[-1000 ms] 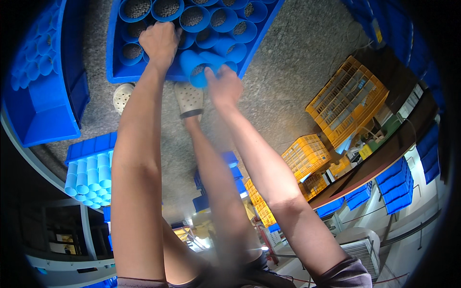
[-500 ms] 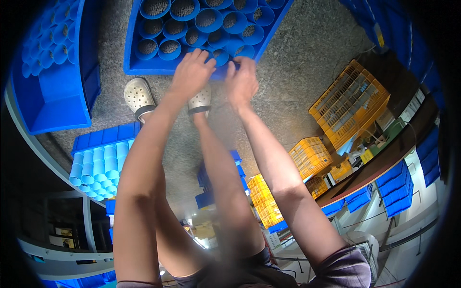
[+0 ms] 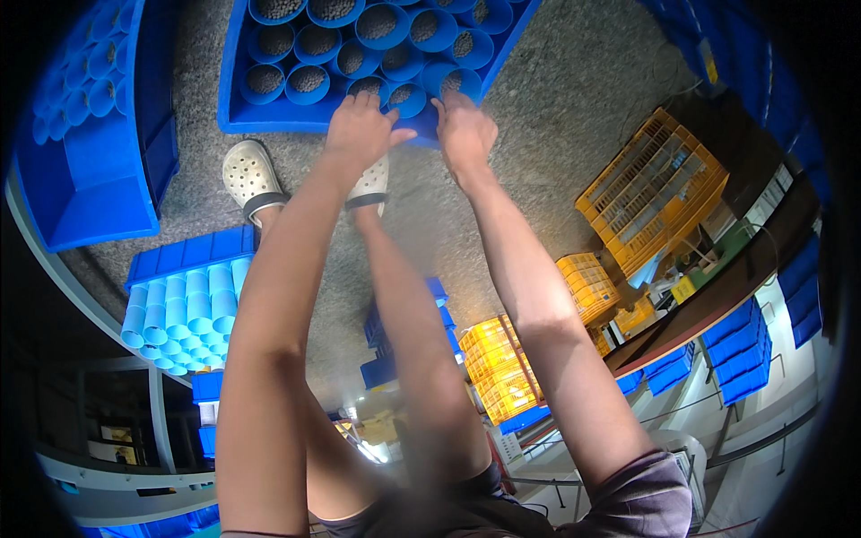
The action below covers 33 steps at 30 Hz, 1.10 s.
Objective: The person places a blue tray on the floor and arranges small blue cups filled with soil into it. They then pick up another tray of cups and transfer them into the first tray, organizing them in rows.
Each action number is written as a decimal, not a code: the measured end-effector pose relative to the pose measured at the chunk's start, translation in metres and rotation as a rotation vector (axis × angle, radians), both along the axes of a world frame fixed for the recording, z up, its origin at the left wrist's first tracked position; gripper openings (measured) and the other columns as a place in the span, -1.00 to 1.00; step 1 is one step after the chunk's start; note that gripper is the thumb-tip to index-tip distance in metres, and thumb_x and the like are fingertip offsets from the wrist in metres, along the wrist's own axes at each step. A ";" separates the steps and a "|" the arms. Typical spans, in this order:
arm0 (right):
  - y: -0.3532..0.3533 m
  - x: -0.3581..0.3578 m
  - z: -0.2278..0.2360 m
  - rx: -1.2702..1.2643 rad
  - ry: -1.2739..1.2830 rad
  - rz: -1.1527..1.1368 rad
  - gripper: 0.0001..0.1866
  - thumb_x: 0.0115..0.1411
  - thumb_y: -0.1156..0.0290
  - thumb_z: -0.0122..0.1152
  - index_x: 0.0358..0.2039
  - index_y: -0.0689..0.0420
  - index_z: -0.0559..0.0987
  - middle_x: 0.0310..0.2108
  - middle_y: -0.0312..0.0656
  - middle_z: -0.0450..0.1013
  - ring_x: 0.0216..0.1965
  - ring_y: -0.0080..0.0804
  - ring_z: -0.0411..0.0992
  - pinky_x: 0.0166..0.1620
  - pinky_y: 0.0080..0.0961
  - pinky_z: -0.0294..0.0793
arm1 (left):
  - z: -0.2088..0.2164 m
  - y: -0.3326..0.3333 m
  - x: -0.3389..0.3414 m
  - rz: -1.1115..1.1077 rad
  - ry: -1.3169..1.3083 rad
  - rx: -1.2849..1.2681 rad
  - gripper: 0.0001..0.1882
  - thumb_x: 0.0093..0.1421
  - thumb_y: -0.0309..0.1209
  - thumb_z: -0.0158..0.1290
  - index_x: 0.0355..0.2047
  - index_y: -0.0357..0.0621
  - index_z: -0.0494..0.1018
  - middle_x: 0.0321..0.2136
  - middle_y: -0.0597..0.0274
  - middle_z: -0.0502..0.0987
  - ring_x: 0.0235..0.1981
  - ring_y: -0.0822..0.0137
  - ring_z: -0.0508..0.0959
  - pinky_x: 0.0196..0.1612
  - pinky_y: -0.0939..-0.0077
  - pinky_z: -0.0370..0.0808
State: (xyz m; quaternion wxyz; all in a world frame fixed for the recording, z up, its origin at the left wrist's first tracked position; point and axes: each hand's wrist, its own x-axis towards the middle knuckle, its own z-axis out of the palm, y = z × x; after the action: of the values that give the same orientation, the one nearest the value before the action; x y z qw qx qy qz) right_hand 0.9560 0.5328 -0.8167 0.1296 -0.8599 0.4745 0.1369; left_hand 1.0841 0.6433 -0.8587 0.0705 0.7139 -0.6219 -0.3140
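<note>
A blue crate (image 3: pixel 296 119) lies on the floor in front of me, filled with rows of blue cups (image 3: pixel 310 82) that hold small grey pellets. My left hand (image 3: pixel 360 134) reaches over the crate's near wall. Its fingertips are at a cup (image 3: pixel 368 85) in the nearest row, and its thumb sticks out to the right. Farther right, my right hand (image 3: pixel 467 136) has its fingers at the near rim of a cup (image 3: pixel 450 76) in the crate's right corner. They look closed on that rim, though the fingertips are partly hidden. Another pellet cup (image 3: pixel 408 100) stands between my hands.
At the left stands another blue crate (image 3: pixel 112 211), partly filled with cups. Below it, light-blue cups (image 3: pixel 199 309) lie stacked against a blue bin. My light clogs (image 3: pixel 251 172) are near the crate. Yellow crates (image 3: pixel 653 193) and a brown table edge (image 3: pixel 708 314) occupy the right.
My left thumb has spread away to the right. My right hand has shifted slightly right and its fingers have come onto the corner cup's rim. The whole view has shifted a little.
</note>
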 end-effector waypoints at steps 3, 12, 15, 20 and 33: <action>0.011 -0.008 0.033 -0.012 -0.055 -0.043 -0.74 0.26 0.21 0.23 -0.44 0.13 0.53 -0.42 -0.03 0.53 -0.42 0.07 0.53 -0.35 -0.07 0.49 | 0.002 -0.014 0.000 -0.027 -0.020 0.156 -0.32 0.32 0.26 -0.21 -0.09 -0.04 0.62 -0.11 0.01 0.60 0.01 0.11 0.52 0.02 0.25 0.44; 0.015 -0.006 0.046 0.165 0.078 -0.022 -0.77 0.28 0.25 0.16 -0.38 0.16 0.58 -0.34 0.02 0.56 -0.35 0.11 0.55 -0.30 -0.06 0.53 | 0.007 -0.033 0.034 -0.150 -0.066 0.402 -0.43 0.38 0.14 -0.19 -0.29 0.03 0.67 -0.27 0.21 0.68 -0.11 0.23 0.63 -0.08 0.33 0.48; 0.015 0.003 0.024 0.154 0.124 0.092 -0.77 0.28 0.30 0.12 -0.40 0.17 0.61 -0.31 0.01 0.57 -0.35 0.08 0.57 -0.30 -0.08 0.54 | 0.004 -0.028 0.034 -0.143 -0.055 0.364 -0.45 0.38 0.12 -0.17 -0.31 0.03 0.67 -0.29 0.22 0.68 -0.13 0.23 0.64 -0.09 0.33 0.49; 0.027 -0.002 0.017 0.168 0.040 0.014 -0.78 0.29 0.34 0.09 -0.37 0.17 0.63 -0.26 -0.01 0.58 -0.34 0.07 0.57 -0.31 -0.09 0.54 | 0.001 -0.013 0.031 -0.033 0.004 0.330 -0.47 0.36 0.12 -0.15 -0.09 0.02 0.61 -0.14 0.13 0.63 0.02 0.20 0.54 0.01 0.31 0.45; 0.006 -0.006 0.027 0.045 -0.156 -0.124 -0.76 0.30 0.25 0.18 -0.17 0.14 0.60 -0.20 0.00 0.56 -0.23 0.10 0.53 -0.21 -0.10 0.51 | -0.001 -0.012 0.007 0.040 0.014 0.101 -0.55 0.32 -0.04 0.01 0.09 0.02 0.53 -0.04 0.07 0.47 0.05 0.12 0.42 0.02 0.24 0.43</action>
State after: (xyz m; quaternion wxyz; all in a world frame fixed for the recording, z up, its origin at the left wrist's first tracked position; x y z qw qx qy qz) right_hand 0.9504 0.5389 -0.7902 0.1937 -0.8338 0.5120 0.0719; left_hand 1.0913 0.6312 -0.8596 0.0450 0.7266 -0.5905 -0.3484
